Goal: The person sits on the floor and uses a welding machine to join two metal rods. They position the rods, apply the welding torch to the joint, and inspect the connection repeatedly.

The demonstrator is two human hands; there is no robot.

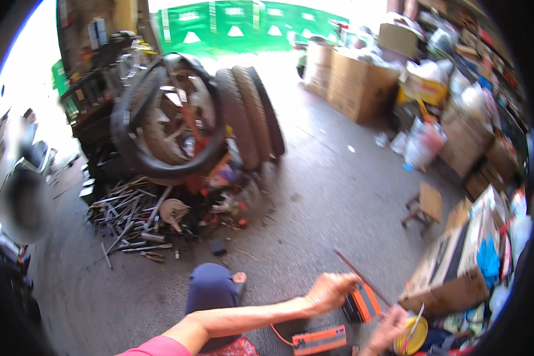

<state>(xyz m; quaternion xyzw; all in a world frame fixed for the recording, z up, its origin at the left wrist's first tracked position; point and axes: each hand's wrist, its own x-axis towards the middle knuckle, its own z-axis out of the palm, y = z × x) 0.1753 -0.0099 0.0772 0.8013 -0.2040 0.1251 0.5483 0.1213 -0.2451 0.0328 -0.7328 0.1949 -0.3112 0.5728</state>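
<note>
Your left hand (333, 292) grips a thin dark rod (361, 275) over the orange-and-black box (369, 302); your right hand (388, 326), near that box, closes indeterminably. Rod-handling seems underway, calling next for steadiness.

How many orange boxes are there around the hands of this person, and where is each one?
2. The first orange box is just right of the left hand; the second orange box is lower, left of the right hand. Others may be hidden.
</note>
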